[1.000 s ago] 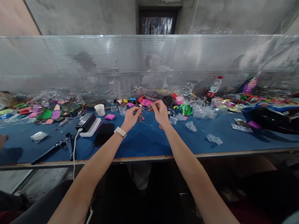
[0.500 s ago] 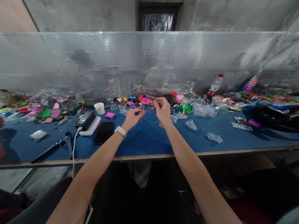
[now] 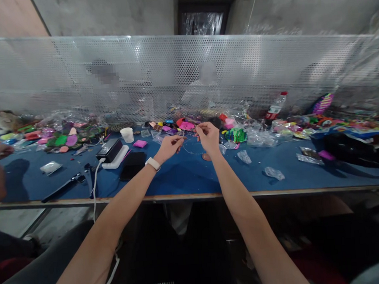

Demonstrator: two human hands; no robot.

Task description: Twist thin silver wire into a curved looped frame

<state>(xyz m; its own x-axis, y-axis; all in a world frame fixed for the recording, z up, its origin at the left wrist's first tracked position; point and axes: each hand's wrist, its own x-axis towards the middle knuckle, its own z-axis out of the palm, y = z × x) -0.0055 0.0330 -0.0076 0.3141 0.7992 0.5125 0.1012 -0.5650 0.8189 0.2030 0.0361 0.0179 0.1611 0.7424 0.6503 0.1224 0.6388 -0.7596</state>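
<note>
- Left hand [image 3: 170, 147]: thumb and forefinger pinched together on a clear strand [image 3: 193, 153], other fingers loosely curled.
- Right hand [image 3: 208, 135]: thumb and forefinger closed to a pinch, apparently on the same strand; detail too fine to be sure.
- Strand bows in a thin loop between the hands, over the middle of the blue surface [image 3: 182, 182].
- Paper cup [image 3: 127, 135], white, upright, beyond the left wrist towards the far edge; contents not discernible.
- Pink packet [image 3: 140, 143] just beside the cup, nearer the near edge; contents hidden.
- Clear bags [image 3: 261, 137] bunched right of the right hand, towards the far edge; contents unclear.
- Bottle [image 3: 276, 106], red-capped, leaning by the far edge; fill level unreadable behind the label.
- White packet [image 3: 51, 167] towards the left end; white filling.
- Clear sachet [image 3: 309, 155] towards the right end, something brown inside.
- Black bag [image 3: 357, 150] near the right end; contents hidden.
</note>
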